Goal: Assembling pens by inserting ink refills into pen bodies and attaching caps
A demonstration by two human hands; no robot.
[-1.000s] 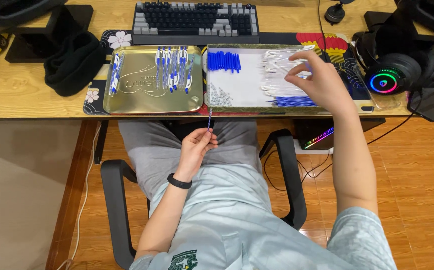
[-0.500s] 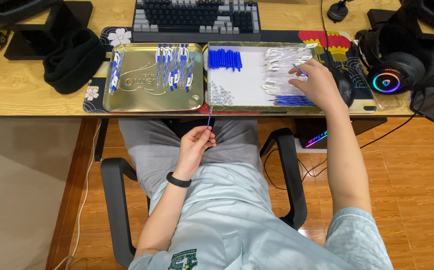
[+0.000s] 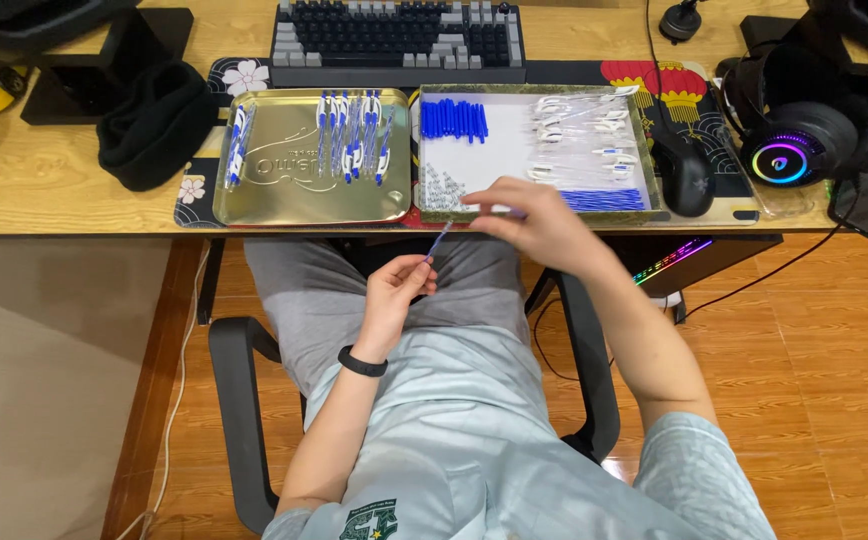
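Note:
My left hand (image 3: 399,297) rests over my lap and pinches a thin blue pen refill (image 3: 439,240) that points up toward the desk edge. My right hand (image 3: 539,222) hovers at the front edge of the white tray (image 3: 454,170), fingers pinched on a clear pen barrel (image 3: 489,210). That tray holds blue caps (image 3: 454,118), small springs (image 3: 442,190), clear barrels (image 3: 584,130) and blue refills (image 3: 602,200). The gold tray (image 3: 284,190) to the left holds assembled blue-and-white pens (image 3: 354,135).
A keyboard (image 3: 399,35) lies behind the trays. A black mouse (image 3: 682,172) and a headset (image 3: 799,140) sit to the right, a black beanie (image 3: 159,120) to the left. I sit in a black office chair (image 3: 239,400) over a wooden floor.
My right hand has left the clear barrels at the far right of the white tray and come back toward the front edge, nearer the left hand, with a barrel in its fingers. The left hand stayed put.

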